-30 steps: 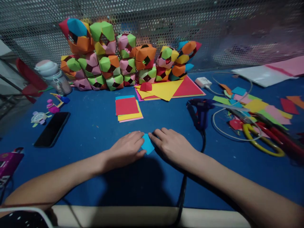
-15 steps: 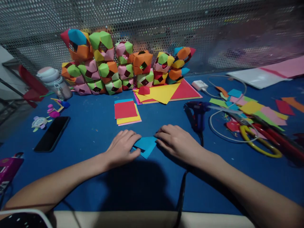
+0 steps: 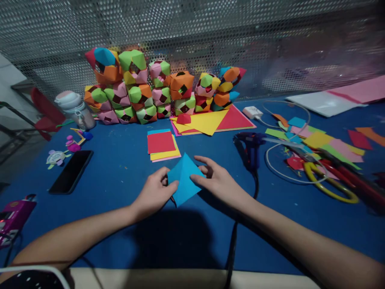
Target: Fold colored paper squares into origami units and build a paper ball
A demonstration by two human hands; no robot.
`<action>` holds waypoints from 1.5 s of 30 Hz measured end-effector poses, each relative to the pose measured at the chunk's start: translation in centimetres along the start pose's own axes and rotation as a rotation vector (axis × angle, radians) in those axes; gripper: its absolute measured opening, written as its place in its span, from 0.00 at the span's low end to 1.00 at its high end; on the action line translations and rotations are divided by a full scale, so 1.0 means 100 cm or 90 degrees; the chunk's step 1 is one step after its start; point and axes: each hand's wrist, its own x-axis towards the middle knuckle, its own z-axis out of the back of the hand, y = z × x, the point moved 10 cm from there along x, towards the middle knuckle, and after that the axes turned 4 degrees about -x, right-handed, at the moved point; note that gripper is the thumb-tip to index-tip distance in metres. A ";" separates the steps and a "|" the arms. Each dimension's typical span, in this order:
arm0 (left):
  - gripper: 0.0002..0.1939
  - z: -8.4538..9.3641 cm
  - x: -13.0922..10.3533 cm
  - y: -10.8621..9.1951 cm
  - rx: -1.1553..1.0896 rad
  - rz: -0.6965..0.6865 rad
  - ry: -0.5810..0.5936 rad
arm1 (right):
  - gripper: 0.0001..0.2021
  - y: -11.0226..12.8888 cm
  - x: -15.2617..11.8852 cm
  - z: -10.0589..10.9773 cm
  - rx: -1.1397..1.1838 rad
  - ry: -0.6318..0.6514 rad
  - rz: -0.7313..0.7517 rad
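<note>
A blue sheet of origami paper [image 3: 185,182] is held up between my hands, turned corner-up like a diamond, with a crease running down from its top. My left hand [image 3: 155,188] pinches its left corner, the thumb lying on the near face. At the right side, the thumb of my right hand [image 3: 218,178] presses on the paper while the index finger sticks out above the edge. Behind the blue sheet lies a stack of coloured paper squares [image 3: 161,143], red on top.
Folded paper balls [image 3: 140,96] stand stacked at the back, beside larger coloured sheets [image 3: 237,118]. On the right are a glue gun [image 3: 253,146], paper scraps [image 3: 319,137], a white cable and yellow-handled scissors [image 3: 331,188]. A phone [image 3: 71,171] and bottle [image 3: 73,108] sit left.
The blue paper was lying folded and flat on the table; now it is lifted, opened wider and tilted toward me. My right hand has turned, its thumb now on the paper's face.
</note>
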 end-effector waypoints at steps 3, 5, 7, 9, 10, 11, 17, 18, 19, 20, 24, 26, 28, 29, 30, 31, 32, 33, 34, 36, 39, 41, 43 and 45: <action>0.09 -0.006 0.003 0.004 -0.110 0.039 0.034 | 0.25 0.008 -0.002 -0.002 -0.043 0.036 0.040; 0.08 0.002 0.008 0.001 -0.095 0.007 -0.002 | 0.23 0.012 -0.003 -0.001 -0.077 0.045 0.068; 0.06 0.013 0.012 -0.004 -0.017 -0.046 -0.052 | 0.22 0.014 -0.002 0.002 -0.126 0.024 0.085; 0.04 0.017 0.015 -0.007 0.066 -0.085 -0.065 | 0.23 0.014 0.001 0.006 -0.178 -0.002 0.092; 0.03 0.016 0.015 -0.008 0.100 -0.099 -0.059 | 0.23 0.013 0.003 0.007 -0.202 -0.009 0.096; 0.03 0.016 0.016 -0.009 0.130 -0.110 -0.048 | 0.23 0.012 0.004 0.007 -0.225 -0.009 0.103; 0.03 0.010 0.020 -0.009 0.283 -0.174 0.029 | 0.16 0.011 0.005 0.004 -0.340 0.045 0.237; 0.03 0.009 0.020 -0.010 0.306 -0.188 0.042 | 0.13 0.013 0.003 0.002 -0.369 0.054 0.261; 0.04 0.007 0.020 -0.010 0.325 -0.202 0.053 | 0.09 0.014 0.001 0.000 -0.396 0.061 0.286; 0.04 0.006 0.020 -0.011 0.339 -0.215 0.064 | 0.06 0.017 -0.001 -0.003 -0.415 0.067 0.312; 0.06 -0.001 0.017 -0.012 0.363 -0.254 0.094 | 0.08 0.025 -0.008 -0.009 -0.387 0.047 0.360; 0.06 -0.004 0.016 -0.014 0.370 -0.269 0.102 | 0.13 0.024 -0.008 -0.009 -0.370 0.015 0.343; 0.06 -0.005 0.016 -0.016 0.376 -0.278 0.112 | 0.14 0.025 -0.010 -0.012 -0.373 0.011 0.358; 0.06 -0.005 0.016 -0.016 0.376 -0.280 0.122 | 0.12 0.027 -0.012 -0.015 -0.380 0.020 0.386; 0.06 -0.005 0.017 -0.017 0.374 -0.282 0.137 | 0.09 0.030 -0.016 -0.018 -0.390 0.032 0.422; 0.06 -0.006 0.017 -0.017 0.369 -0.284 0.158 | 0.08 0.033 -0.020 -0.021 -0.405 0.043 0.463; 0.06 -0.006 0.017 -0.017 0.363 -0.288 0.183 | 0.08 0.036 -0.025 -0.024 -0.423 0.053 0.504; 0.06 -0.006 0.017 -0.017 0.356 -0.295 0.208 | 0.08 0.038 -0.029 -0.026 -0.443 0.061 0.542; 0.06 -0.006 0.017 -0.017 0.349 -0.303 0.230 | 0.09 0.039 -0.033 -0.028 -0.462 0.067 0.573; 0.05 -0.005 0.017 -0.017 0.332 -0.320 0.265 | 0.11 0.041 -0.039 -0.031 -0.495 0.075 0.616; 0.06 -0.002 0.016 -0.016 0.299 -0.331 0.289 | 0.11 0.042 -0.043 -0.035 -0.547 0.081 0.638; 0.07 -0.002 0.016 -0.016 0.284 -0.333 0.299 | 0.11 0.043 -0.045 -0.038 -0.589 0.093 0.643; 0.08 -0.002 0.015 -0.016 0.275 -0.331 0.310 | 0.12 0.043 -0.048 -0.041 -0.628 0.108 0.653; 0.08 -0.003 0.015 -0.016 0.269 -0.324 0.322 | 0.12 0.045 -0.052 -0.042 -0.654 0.118 0.668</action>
